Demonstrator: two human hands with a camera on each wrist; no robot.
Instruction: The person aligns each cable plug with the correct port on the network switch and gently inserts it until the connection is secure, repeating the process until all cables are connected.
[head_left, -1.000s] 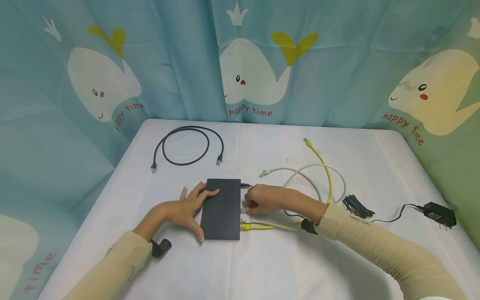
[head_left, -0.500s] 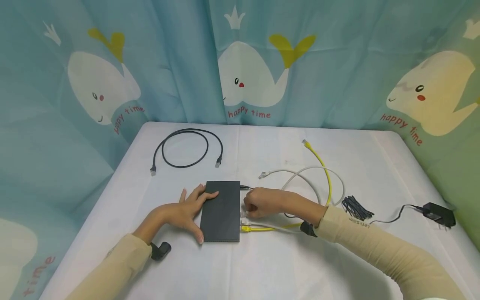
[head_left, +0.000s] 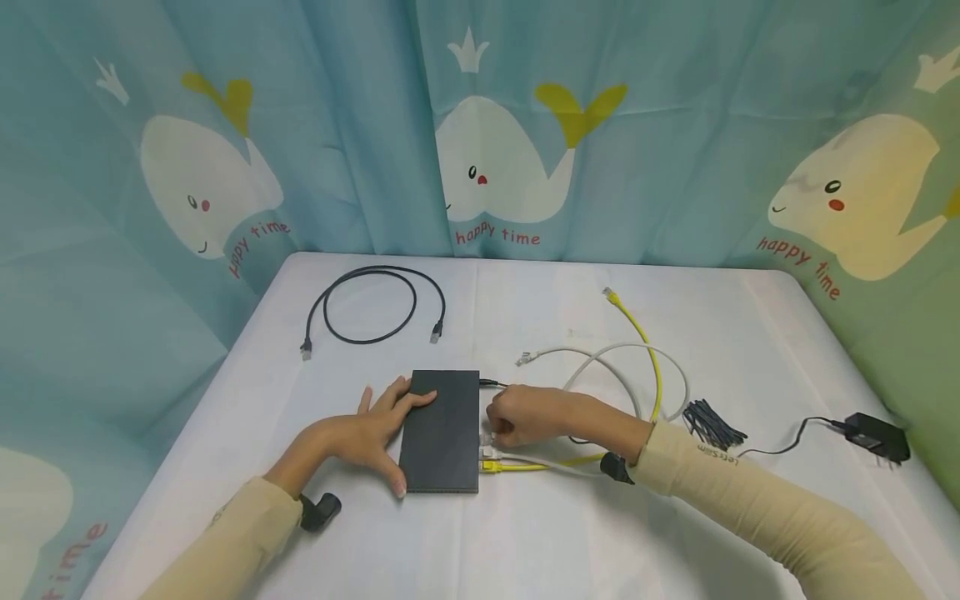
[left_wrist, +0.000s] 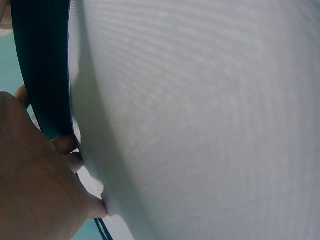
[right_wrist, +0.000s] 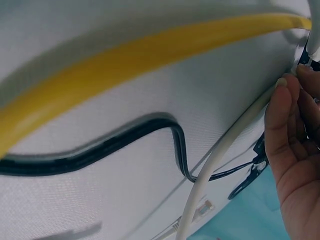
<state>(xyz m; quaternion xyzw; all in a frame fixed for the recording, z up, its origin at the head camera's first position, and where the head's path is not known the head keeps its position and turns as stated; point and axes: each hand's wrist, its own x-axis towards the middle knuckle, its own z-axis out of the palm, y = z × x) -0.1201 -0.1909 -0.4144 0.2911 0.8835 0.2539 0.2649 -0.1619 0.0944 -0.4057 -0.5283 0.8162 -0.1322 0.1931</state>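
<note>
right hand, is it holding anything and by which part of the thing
The right hand pinches a white cable near its end, beside the black box; its fingers hide the exact spot.

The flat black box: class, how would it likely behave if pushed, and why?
The black box probably wouldn't tip, lying flat and broad. It looks stiff, with straight edges. Pushed, it would likely drag the yellow cable, whose plug meets its right edge.
</note>
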